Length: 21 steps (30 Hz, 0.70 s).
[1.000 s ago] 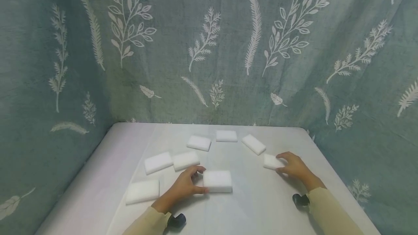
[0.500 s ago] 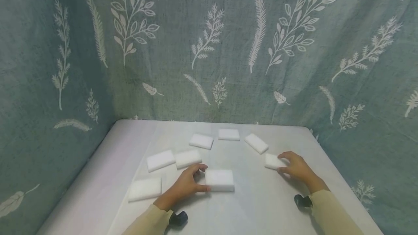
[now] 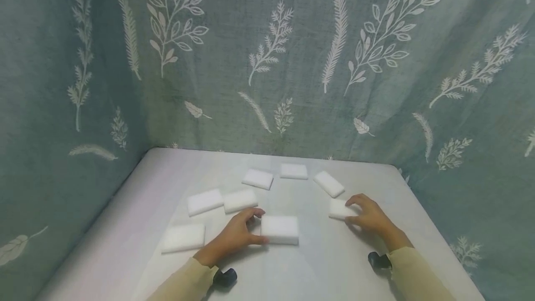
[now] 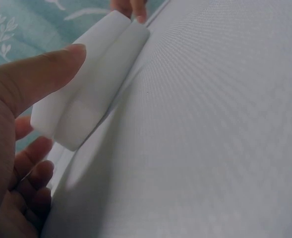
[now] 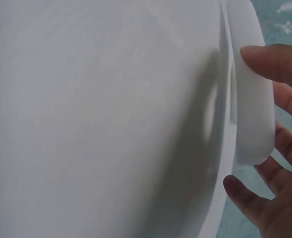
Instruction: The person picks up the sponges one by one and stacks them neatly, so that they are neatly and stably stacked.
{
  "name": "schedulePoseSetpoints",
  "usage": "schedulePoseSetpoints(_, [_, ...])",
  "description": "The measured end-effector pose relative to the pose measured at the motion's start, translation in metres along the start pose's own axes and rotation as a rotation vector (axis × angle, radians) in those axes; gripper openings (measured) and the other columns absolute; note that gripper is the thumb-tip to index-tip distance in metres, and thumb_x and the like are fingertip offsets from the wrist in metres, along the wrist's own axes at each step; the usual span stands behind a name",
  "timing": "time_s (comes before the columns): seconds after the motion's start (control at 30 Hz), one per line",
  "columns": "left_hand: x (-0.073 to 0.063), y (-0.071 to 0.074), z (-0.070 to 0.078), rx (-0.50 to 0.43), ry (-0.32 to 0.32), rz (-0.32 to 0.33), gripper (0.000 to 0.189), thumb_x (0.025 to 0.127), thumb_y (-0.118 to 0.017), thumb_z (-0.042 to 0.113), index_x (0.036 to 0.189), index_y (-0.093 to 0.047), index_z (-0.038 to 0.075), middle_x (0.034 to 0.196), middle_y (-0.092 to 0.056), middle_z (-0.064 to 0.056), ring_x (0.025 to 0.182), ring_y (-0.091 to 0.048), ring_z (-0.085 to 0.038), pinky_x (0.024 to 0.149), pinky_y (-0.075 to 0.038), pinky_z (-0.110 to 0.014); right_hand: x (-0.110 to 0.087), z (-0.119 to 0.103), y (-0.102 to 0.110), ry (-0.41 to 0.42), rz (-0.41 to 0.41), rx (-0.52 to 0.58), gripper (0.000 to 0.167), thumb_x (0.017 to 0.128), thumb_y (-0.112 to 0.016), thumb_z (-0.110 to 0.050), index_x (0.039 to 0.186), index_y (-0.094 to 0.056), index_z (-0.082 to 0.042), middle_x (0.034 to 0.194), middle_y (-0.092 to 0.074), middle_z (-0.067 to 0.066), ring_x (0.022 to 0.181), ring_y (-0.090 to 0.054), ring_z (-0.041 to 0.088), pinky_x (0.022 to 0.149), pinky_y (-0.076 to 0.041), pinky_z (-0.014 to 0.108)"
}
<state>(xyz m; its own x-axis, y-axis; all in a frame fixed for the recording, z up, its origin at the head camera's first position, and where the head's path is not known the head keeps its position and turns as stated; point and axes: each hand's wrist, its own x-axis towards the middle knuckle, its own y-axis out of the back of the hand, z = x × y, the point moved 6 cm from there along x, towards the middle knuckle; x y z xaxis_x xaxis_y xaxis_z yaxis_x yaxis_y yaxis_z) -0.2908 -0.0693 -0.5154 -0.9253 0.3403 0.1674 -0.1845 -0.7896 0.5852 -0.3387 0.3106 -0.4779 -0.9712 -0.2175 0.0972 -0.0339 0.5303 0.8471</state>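
Two white rectangular blocks with rounded edges form a stack (image 3: pixel 279 229) in the middle of the table. My left hand (image 3: pixel 237 233) grips the stack's left end, its thumb on the near side and fingers on the far side. In the left wrist view the seam between the upper block (image 4: pixel 98 42) and lower block (image 4: pixel 103 82) shows under the thumb. To the right, my right hand (image 3: pixel 371 218) pinches a single white block (image 3: pixel 337 208) between thumb and fingers. The right wrist view shows this held block (image 5: pixel 255 99); whether it touches the table cannot be told.
Loose white blocks lie around the stack: one at near left (image 3: pixel 183 238), a side-by-side pair (image 3: pixel 205 202) behind the left hand, and several toward the back (image 3: pixel 257 178). The white table (image 3: pixel 317 268) meets a green leaf-patterned cloth (image 3: pixel 234 120) at back and sides.
My right hand has shifted left with its block, nearer the stack. My left hand keeps its grip on the stack. The head view has tilted slightly.
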Motion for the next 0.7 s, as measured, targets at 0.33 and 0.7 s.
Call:
schedulePoseSetpoints(0.33, [0.0,0.001,-0.004,0.004,0.003,-0.005,0.074,0.064,-0.088,0.048,0.125,-0.059,0.018,0.116,-0.057,0.003,0.103,-0.052,-0.018,0.09,-0.044,-0.042,0.004,-0.027,-0.001,0.135,0.057,0.06,0.034,0.075,-0.083,-0.019,0.103,-0.066,-0.014,0.12,-0.057,0.011,0.117,-0.05,0.04,0.098,-0.037,0.06])
schedulePoseSetpoints(0.7, [-0.001,0.003,-0.001,-0.021,-0.001,0.002,0.074,0.063,-0.089,0.046,0.125,-0.06,0.017,0.119,-0.057,0.002,0.105,-0.053,-0.019,0.092,-0.044,-0.043,0.014,-0.049,-0.018,0.166,0.08,0.105,0.035,0.074,-0.085,-0.016,0.104,-0.067,-0.013,0.122,-0.057,0.01,0.119,-0.05,0.038,0.1,-0.037,0.057])
